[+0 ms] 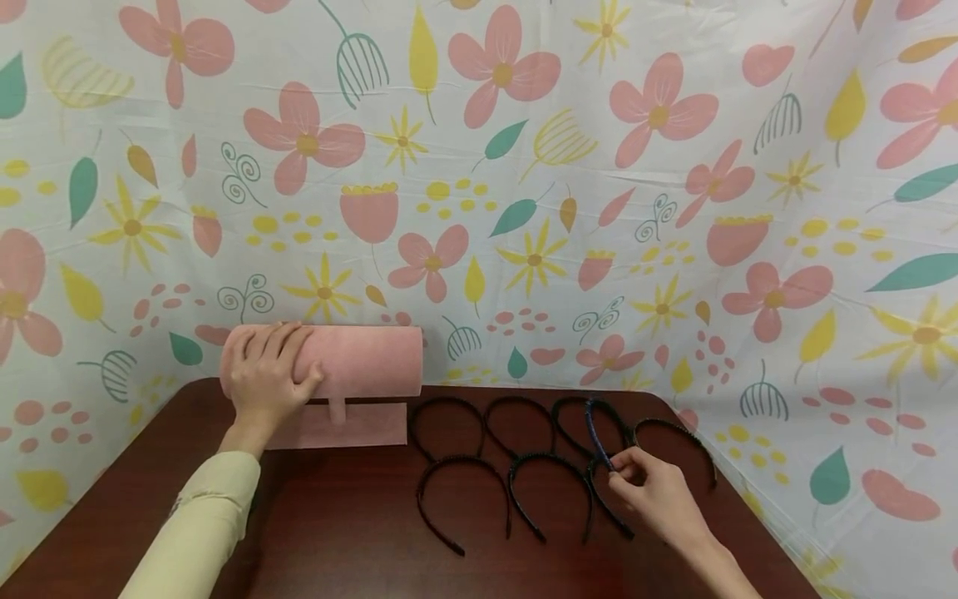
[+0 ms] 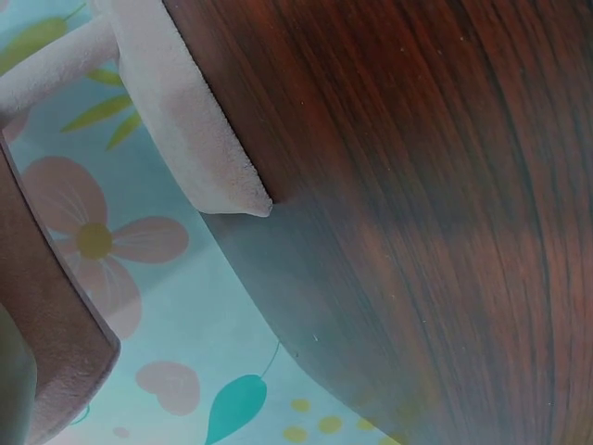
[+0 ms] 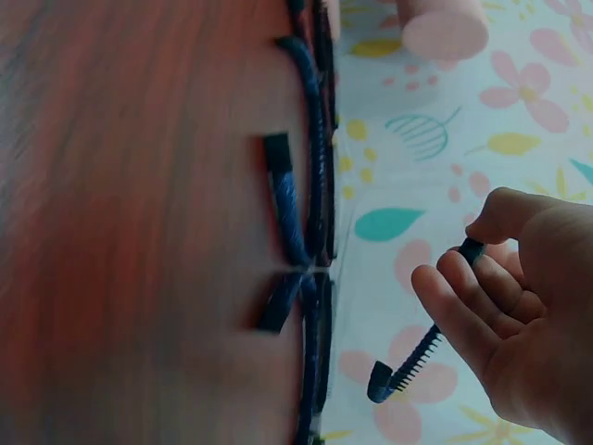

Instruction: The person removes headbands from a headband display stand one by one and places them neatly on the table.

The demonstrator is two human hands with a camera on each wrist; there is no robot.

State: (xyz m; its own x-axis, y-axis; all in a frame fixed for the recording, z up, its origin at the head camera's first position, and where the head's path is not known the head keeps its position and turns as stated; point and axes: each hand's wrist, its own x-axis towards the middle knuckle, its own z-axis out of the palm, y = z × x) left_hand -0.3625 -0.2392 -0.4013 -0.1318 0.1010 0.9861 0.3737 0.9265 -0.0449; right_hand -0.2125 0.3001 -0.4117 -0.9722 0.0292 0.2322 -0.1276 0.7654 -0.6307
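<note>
My left hand (image 1: 269,374) grips the left part of the pink roll (image 1: 374,359) of a plush headband stand, fingers over its top and thumb on the front. The stand's flat base (image 1: 382,424) is on the table; in the left wrist view the base edge (image 2: 176,120) shows, but the hand is hidden. Between thumb and fingers, my right hand (image 1: 659,491) pinches a dark blue headband (image 1: 594,433) near one end. In the right wrist view that headband's toothed end (image 3: 412,366) hangs below the right hand (image 3: 528,306).
Several dark headbands lie in two rows right of the stand, among them a front one (image 1: 427,507), a back one (image 1: 479,416) and the rightmost one (image 1: 703,445). The brown wooden table (image 1: 337,532) has a flower-printed cloth (image 1: 479,141) behind it.
</note>
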